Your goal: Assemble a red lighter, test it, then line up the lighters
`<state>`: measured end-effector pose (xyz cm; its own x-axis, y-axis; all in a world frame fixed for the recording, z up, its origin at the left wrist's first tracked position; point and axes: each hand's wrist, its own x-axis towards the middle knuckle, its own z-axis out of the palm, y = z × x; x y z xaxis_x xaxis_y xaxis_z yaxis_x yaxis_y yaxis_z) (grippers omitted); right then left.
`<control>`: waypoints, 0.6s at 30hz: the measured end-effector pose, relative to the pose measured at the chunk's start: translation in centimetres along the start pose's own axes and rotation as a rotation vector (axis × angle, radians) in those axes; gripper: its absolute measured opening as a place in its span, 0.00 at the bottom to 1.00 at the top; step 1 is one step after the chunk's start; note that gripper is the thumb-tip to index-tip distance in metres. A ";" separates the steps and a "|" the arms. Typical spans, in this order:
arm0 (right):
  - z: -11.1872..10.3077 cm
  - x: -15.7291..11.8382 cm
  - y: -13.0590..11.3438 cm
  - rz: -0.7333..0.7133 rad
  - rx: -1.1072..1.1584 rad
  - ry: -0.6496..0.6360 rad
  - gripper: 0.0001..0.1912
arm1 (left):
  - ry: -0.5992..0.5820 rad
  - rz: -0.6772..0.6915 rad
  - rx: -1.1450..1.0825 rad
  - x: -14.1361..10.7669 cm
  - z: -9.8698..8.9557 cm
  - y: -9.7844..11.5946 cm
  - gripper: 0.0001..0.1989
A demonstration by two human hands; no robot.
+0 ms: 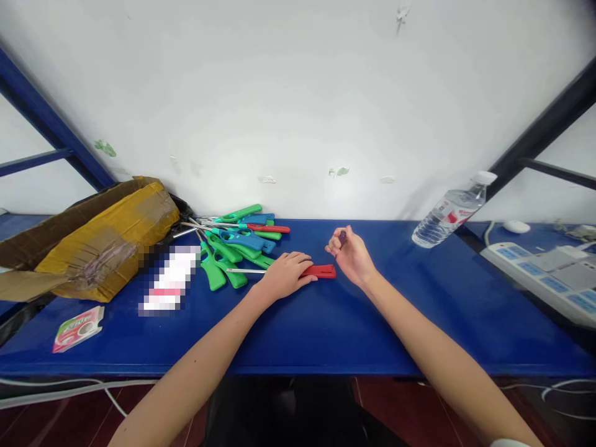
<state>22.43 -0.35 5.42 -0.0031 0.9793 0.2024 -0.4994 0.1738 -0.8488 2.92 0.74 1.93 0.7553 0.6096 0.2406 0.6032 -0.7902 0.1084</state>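
My left hand [287, 274] lies over a red long-necked gas lighter [325, 271], its fingers wrapped round the middle. The metal tube points left, and the red handle end sticks out to the right. Just right of that handle, my right hand [354, 257] is raised with curled fingers, pinching a small dark piece [343, 237] whose kind I cannot make out. Beyond my left hand is a loose pile of similar lighters with green [213, 273], blue [249, 240] and red [274, 229] handles, most tubes pointing left.
A taped cardboard box [116, 239] lies at the left of the blue table [326, 335]. Near it are a blurred white sheet [170, 282] and a torn printed card [79, 329]. On the right, a water bottle [449, 214] leans by the frame, beside a white power strip [535, 273].
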 end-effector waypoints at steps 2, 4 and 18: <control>-0.1 0.0 -0.5 0.011 0.009 -0.009 0.20 | 0.001 0.004 0.010 0.0 0.0 0.1 0.19; -0.4 0.0 -1.0 0.024 0.006 -0.039 0.18 | 0.004 0.011 0.020 -0.1 0.0 0.1 0.20; -4.1 2.1 -1.1 -0.188 -0.156 0.158 0.22 | 0.069 0.017 -0.046 -0.3 -0.2 0.0 0.23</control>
<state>26.49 1.97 4.77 0.2175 0.9305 0.2948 -0.3394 0.3553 -0.8710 2.64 0.51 2.01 0.7452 0.5912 0.3083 0.5767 -0.8036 0.1471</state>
